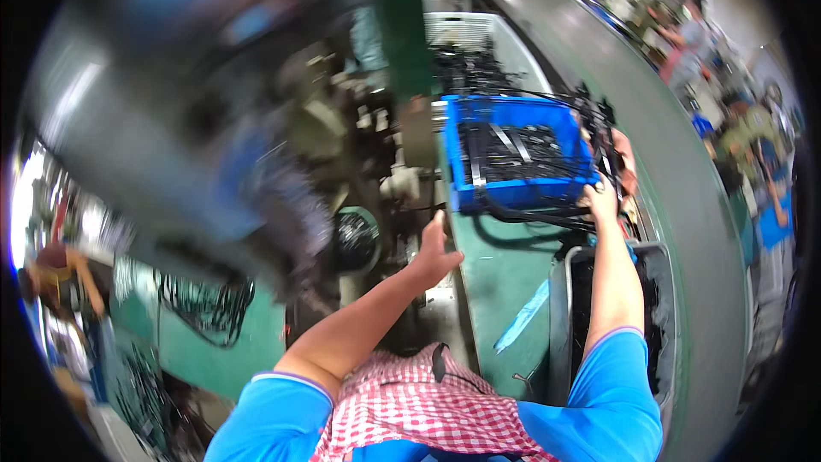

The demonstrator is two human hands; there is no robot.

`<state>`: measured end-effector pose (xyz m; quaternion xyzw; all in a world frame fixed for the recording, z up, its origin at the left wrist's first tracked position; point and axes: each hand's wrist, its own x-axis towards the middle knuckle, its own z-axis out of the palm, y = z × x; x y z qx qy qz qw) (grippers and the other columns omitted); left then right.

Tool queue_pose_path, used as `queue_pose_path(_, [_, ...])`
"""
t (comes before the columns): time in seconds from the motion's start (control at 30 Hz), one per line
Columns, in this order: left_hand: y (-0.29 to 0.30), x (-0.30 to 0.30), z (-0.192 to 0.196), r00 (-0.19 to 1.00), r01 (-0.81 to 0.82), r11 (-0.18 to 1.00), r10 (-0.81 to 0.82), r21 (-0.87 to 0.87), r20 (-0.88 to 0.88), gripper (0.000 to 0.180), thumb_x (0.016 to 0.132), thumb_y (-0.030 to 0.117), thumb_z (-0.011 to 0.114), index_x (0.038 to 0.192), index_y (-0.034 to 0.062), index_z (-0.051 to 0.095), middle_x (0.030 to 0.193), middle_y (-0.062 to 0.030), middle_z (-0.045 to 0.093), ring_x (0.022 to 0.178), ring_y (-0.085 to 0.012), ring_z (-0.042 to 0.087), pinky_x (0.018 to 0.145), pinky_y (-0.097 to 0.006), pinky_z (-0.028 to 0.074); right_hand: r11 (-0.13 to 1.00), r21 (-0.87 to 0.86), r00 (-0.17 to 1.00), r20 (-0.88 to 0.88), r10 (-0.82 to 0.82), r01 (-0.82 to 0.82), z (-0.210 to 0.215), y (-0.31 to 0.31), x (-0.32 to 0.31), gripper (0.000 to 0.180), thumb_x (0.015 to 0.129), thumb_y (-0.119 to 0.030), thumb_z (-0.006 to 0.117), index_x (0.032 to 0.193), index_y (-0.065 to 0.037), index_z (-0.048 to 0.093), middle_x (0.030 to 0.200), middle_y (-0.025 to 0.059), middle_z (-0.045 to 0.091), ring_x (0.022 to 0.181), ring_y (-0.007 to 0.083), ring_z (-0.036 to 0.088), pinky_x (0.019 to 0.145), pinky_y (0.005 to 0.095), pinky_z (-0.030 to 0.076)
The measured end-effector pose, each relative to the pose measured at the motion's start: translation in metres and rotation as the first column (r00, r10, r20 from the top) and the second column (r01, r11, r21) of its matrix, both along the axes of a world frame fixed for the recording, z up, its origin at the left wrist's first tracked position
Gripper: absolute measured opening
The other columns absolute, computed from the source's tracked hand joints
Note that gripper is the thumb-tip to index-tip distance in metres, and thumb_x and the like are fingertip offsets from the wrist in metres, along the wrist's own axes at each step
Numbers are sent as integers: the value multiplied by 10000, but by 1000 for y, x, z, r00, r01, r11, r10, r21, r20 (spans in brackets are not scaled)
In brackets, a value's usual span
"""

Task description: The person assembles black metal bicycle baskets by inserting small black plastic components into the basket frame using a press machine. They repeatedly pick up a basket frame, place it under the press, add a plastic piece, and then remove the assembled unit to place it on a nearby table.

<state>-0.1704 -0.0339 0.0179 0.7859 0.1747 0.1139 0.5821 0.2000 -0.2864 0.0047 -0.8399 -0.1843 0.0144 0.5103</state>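
My left hand hangs over the front edge of the green work surface, thumb and fingers apart and nothing in it. To the right, my right hand is closed on a bundle of black cables at the near right corner of a blue bin. Some of its fingers are hidden by the cables. Thin black cables or wires fill the bin, and looser black loops hang over its front side. The bin rests on the green surface.
A machine, blurred by motion, takes up the left. Behind the bin stands a pale crate of black parts. A grey tub is by my right arm, near a light-blue strip. A conveyor belt curves past; people work beyond it.
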Motion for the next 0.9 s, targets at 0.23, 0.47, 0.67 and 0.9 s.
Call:
queue_pose_path(0.23, [60, -251, 13, 982, 124, 841, -179, -527, -54, 526, 870, 88, 535, 1371, -10, 406, 1149, -127, 613, 1055, -187, 576, 945, -342, 448, 852, 136, 855, -58, 515, -505, 64, 67, -282, 387, 882, -377, 567, 768, -13, 637, 739, 50, 620, 640, 123, 534, 583, 273, 400])
queue_pose_path(0.47, [213, -509, -65, 48, -988, 52, 998, -143, 29, 477, 816, 163, 573, 1253, 1, 470, 1143, -87, 539, 978, -166, 543, 798, -282, 457, 286, 397, -92, -707, 702, -872, 38, 214, -540, 334, 925, -158, 572, 1198, 32, 549, 1093, 112, 646, 988, 168, 615, 909, 289, 481])
queue_pose_path(0.67, [300, -555, -30, -40, -860, 234, 855, 453, -518, 680, 715, 381, 704, 1229, -11, 493, 1318, -197, 450, 1248, -365, 412, 1014, -477, 370, 457, 541, -202, -773, 602, -707, 2, 374, -650, 533, 941, -208, 560, 1381, 11, 353, 1230, 78, 555, 956, 125, 571, 792, 254, 487])
queue_pose_path(0.9, [317, -561, -70, -147, -794, 60, 947, 604, -287, 578, 739, 150, 644, 1258, 21, 424, 1342, -157, 392, 1283, -349, 329, 1060, -475, 286, 754, 389, -16, -893, 449, -529, -36, 462, -703, 603, 907, -300, 604, 1374, -21, 344, 1247, 73, 513, 1049, 205, 515, 874, 386, 438])
